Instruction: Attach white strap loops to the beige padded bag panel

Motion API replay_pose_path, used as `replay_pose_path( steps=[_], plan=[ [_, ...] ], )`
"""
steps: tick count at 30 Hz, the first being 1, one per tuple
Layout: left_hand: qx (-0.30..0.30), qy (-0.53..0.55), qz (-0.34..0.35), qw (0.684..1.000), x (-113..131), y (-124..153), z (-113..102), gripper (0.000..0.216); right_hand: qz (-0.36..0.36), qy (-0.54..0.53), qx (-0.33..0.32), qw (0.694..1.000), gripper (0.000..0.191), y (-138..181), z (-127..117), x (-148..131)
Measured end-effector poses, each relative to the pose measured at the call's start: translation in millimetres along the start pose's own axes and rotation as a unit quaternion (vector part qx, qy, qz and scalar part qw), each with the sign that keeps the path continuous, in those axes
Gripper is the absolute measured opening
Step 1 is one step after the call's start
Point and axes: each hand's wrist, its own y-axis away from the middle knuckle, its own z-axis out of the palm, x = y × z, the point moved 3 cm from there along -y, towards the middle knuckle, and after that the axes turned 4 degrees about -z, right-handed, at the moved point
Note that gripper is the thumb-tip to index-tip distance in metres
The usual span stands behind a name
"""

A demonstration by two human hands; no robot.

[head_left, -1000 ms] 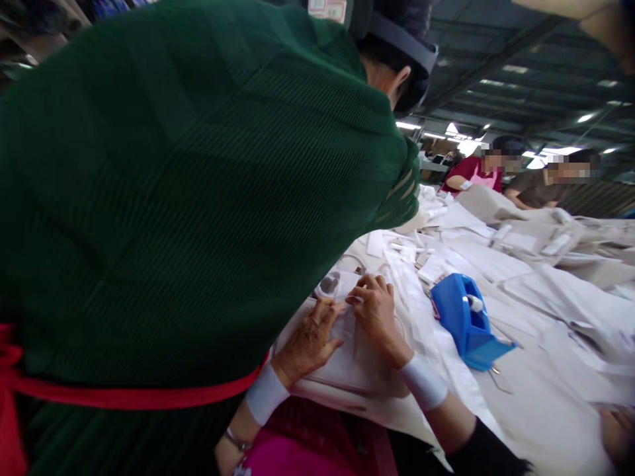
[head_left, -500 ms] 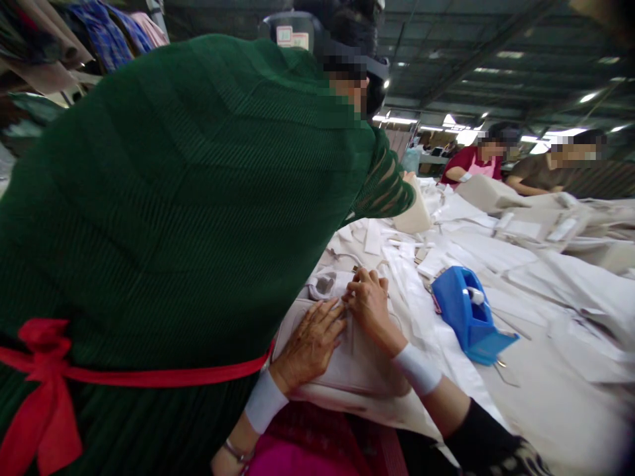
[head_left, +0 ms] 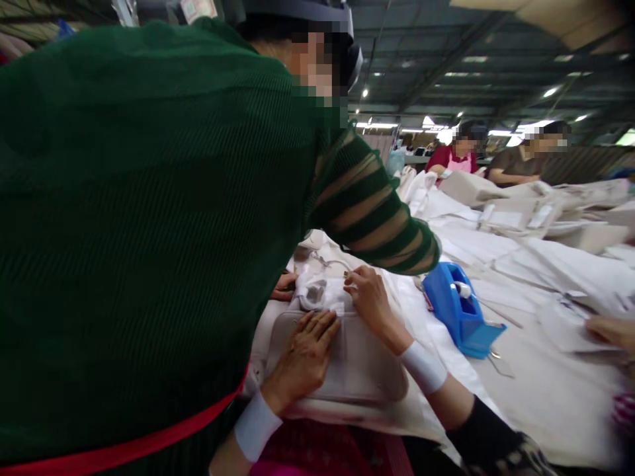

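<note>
A pale beige handbag (head_left: 364, 373) lies flat on the paper-covered table in front of me. My left hand (head_left: 303, 350) rests on its front with the fingers stretched out and holds nothing. My right hand (head_left: 370, 301) is at the bag's top edge, with its fingertips pinched on the white wrapping (head_left: 320, 292) around the bag's handle. Both my wrists wear white bands. A co-worker in a dark green sweater (head_left: 149, 218) leans in from the left and hides the bag's left side. One hand of that person (head_left: 282, 287) touches the wrapping from the far side.
A blue tape dispenser (head_left: 459, 307) stands just right of my right hand. White paper sheets and boxed goods (head_left: 520, 218) cover the table beyond. Two more people (head_left: 459, 155) sit at the far side. Another person's hand (head_left: 608, 328) reaches in at the right edge.
The co-worker in green has leaned farther across, a striped sleeve now over the table. My left hand slid down flat onto the bag; my right hand stays at the wrapping.
</note>
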Motion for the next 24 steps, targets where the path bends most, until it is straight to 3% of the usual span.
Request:
replay_pose_path(
  steps=[4,9,12,17,21,24],
  plan=[
    [0.023,-0.004,0.008,1.000,-2,0,0,0.058,0.056,-0.070,0.075,0.993,0.021,50,-44,35],
    [0.052,-0.022,0.035,0.998,-9,-2,6,0.053,0.215,-0.068,0.183,0.957,0.033,102,-125,128],
    [0.059,-0.030,0.050,0.997,-11,-4,8,0.053,0.307,-0.083,0.183,0.930,0.036,110,-157,178],
    [0.074,-0.057,0.061,0.994,-10,-6,7,0.053,0.368,-0.199,0.105,0.902,0.034,105,-154,203],
    [0.082,-0.080,0.070,0.991,-11,-7,9,0.051,0.380,-0.246,0.110,0.885,0.028,98,-142,202],
    [0.092,-0.084,0.079,0.989,-12,-6,9,0.051,0.372,-0.249,0.150,0.882,0.024,92,-144,202]
  ],
)
